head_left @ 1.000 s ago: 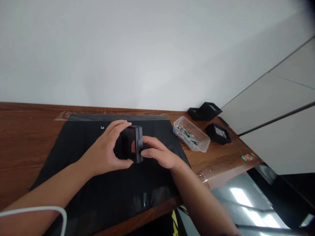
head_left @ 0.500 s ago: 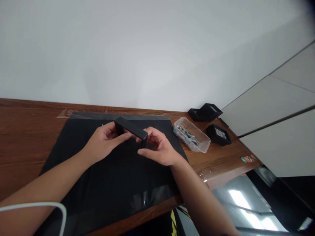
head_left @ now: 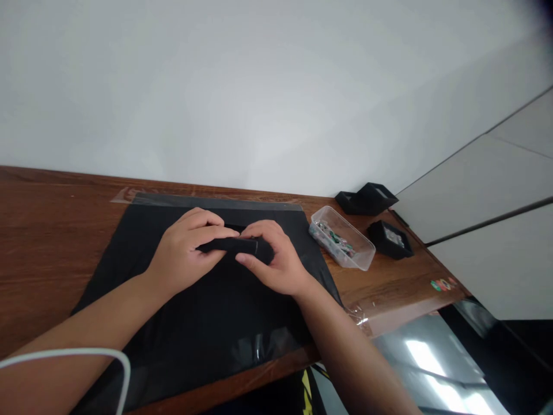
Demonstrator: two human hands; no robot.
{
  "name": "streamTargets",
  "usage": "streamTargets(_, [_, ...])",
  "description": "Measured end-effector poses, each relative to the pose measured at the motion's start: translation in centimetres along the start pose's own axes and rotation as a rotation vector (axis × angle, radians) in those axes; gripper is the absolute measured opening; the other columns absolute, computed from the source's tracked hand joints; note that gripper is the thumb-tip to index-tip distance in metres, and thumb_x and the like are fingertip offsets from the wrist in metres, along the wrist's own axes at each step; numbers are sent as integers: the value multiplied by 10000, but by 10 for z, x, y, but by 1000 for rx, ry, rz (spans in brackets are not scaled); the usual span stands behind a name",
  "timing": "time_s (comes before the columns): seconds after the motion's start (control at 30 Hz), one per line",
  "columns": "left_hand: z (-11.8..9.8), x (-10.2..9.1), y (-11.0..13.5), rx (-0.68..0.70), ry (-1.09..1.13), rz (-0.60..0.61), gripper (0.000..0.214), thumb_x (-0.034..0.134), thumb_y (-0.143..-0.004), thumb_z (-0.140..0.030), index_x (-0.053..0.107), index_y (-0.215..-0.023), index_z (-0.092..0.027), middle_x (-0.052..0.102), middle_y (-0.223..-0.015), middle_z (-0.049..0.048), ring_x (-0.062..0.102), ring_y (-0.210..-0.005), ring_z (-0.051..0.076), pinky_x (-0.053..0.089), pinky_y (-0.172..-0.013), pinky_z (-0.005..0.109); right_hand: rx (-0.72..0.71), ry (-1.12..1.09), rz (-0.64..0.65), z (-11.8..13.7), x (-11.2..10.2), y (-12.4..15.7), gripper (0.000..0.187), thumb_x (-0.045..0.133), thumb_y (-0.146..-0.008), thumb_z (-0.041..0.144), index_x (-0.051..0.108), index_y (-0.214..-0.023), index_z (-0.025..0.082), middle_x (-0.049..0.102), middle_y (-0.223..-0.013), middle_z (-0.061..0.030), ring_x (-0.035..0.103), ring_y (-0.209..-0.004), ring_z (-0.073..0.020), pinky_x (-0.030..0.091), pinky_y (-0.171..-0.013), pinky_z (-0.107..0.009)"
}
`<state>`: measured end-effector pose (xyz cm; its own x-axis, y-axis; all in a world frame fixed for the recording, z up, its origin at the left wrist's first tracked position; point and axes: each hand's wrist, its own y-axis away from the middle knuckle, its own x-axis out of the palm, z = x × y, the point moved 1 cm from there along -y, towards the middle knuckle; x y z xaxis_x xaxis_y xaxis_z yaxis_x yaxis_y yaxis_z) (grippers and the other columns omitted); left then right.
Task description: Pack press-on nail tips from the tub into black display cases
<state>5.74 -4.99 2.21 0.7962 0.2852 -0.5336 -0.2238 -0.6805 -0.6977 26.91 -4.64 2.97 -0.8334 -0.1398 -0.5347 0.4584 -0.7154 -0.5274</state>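
Observation:
A small black box [head_left: 242, 245], shaped like a shallow tray or lid, is between my two hands above the black mat [head_left: 207, 328]. My left hand [head_left: 188, 245] grips its left end, with fingers over the top and the thumb underneath. On the other end, my right hand [head_left: 274, 253] is curled round it, the thumb on the near side and the fingers over the far edge. A dark strip shows behind the box's near wall, between the hands. Against the black mat its inside and underside cannot be made out.
A clear plastic tub [head_left: 343, 239] of small wrapped pieces stands right of the mat. Beyond it are a black box with pale contents [head_left: 391, 239] and stacked black boxes [head_left: 367, 199]. A white cable [head_left: 86, 351] crosses the lower left. A white wall [head_left: 216, 92] rises behind the table.
The black box has turned from a slant to nearly level and come lower. My left hand has rolled over so its back faces up; my right hand has stayed around the right end.

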Motion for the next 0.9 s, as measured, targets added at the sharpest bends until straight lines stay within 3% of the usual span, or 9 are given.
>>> streamTargets(0.1, [1, 3, 2, -124, 67, -16, 191, 704, -842, -287, 755, -1025, -281, 696, -1036, 37, 675, -967, 233, 582, -908, 421, 28, -106, -30, 0, 3, -2, 138, 757, -872, 283, 638, -867, 213, 716, -934, -42, 670, -896, -181, 516, -905, -363])
streamTargets(0.2, [8, 10, 6, -408, 271, -4, 613, 821, -746, -426, 584, -1284, -250, 630, -1287, 99, 660, -1147, 299, 597, -939, 480, 116, -302, -81, -2, 4, -2, 185, 768, -869, 321, 646, -799, 200, 725, -931, -53, 681, -839, -166, 551, -816, -327])
streamTargets(0.27, [12, 17, 9, -612, 423, 19, 820, 849, -697, -524, 461, -1361, -240, 598, -1350, 137, 681, -1127, 313, 616, -889, 502, 165, -355, -129, -2, 3, -1, 222, 813, -828, 349, 658, -769, 201, 738, -971, -65, 691, -862, -177, 565, -826, -338])
streamTargets(0.33, [13, 23, 11, -758, 568, 29, 867, 835, -692, -603, 418, -1359, -237, 606, -1353, 147, 715, -1055, 296, 619, -877, 513, 172, -371, -158, -2, 3, 0, 237, 873, -762, 358, 689, -762, 209, 742, -1032, -73, 696, -932, -200, 571, -870, -367])
streamTargets(0.4, [10, 29, 12, -841, 728, 95, 770, 782, -735, -660, 462, -1289, -232, 652, -1301, 131, 735, -1009, 283, 622, -878, 510, 134, -393, -140, -3, 2, 1, 203, 906, -722, 330, 752, -811, 233, 734, -1095, -72, 690, -1007, -219, 566, -917, -397])
streamTargets(0.5, [2, 32, 10, -851, 912, 221, 532, 679, -838, -679, 573, -1107, -231, 727, -1165, 91, 742, -1007, 286, 625, -878, 493, 91, -398, -112, -7, 3, 1, 227, 909, -720, 282, 817, -927, 289, 716, -1070, -56, 679, -982, -203, 564, -897, -393])
streamTargets(0.67, [0, 22, 7, -711, 1025, 242, 285, 657, -898, -515, 695, -1003, -252, 748, -1085, 65, 710, -1080, 302, 590, -965, 497, 121, -288, -148, -14, 6, 1, 246, 902, -716, 323, 831, -951, 303, 609, -854, -5, 590, -767, -140, 537, -723, -321])
streamTargets(0.8, [4, 15, 4, -686, 1043, 270, 336, 690, -852, -469, 692, -1111, -256, 745, -1166, 84, 690, -1148, 334, 595, -959, 507, 109, -301, -133, -16, 9, 1, 184, 877, -743, 283, 820, -917, 276, 615, -882, -8, 604, -785, -137, 538, -748, -317])
streamTargets(0.9, [5, 15, 2, -737, 1025, 217, 503, 740, -802, -453, 627, -1245, -243, 718, -1250, 102, 652, -1225, 347, 587, -972, 507, 95, -260, -103, -15, 8, 1, 175, 818, -774, 212, 796, -943, 252, 632, -982, -33, 637, -884, -156, 542, -841, -339])
